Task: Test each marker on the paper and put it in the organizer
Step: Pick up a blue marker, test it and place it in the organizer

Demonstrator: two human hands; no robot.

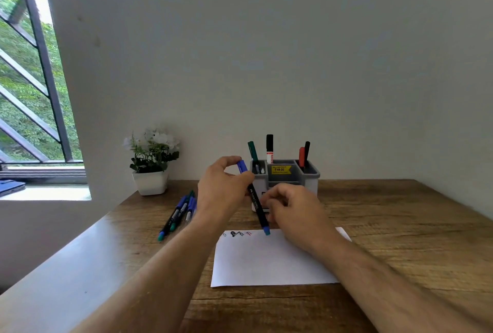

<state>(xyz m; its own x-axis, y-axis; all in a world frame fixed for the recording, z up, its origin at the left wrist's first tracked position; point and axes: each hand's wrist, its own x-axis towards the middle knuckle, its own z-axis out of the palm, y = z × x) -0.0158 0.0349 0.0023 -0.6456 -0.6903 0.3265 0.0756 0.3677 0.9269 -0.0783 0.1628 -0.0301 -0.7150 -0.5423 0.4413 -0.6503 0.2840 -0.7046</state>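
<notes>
A blue-capped marker with a black barrel (255, 200) is held slanted above the top edge of the white paper (266, 260). My left hand (222, 188) pinches its blue cap end, and my right hand (290, 210) grips the barrel lower down. The marker's blue lower end hangs just over the paper. Small scribbles (237, 234) in several colours mark the paper's top left. Behind the hands stands the grey organizer (309, 175), holding a green marker (252, 152), a black-capped white marker (269, 147), a red one (301, 157) and a black one (306, 150).
Several loose markers (177, 212) lie in a bunch on the wooden table (400, 226), left of my left hand. A white pot with a flowering plant (151, 162) stands at the back left by the wall. A window is further left.
</notes>
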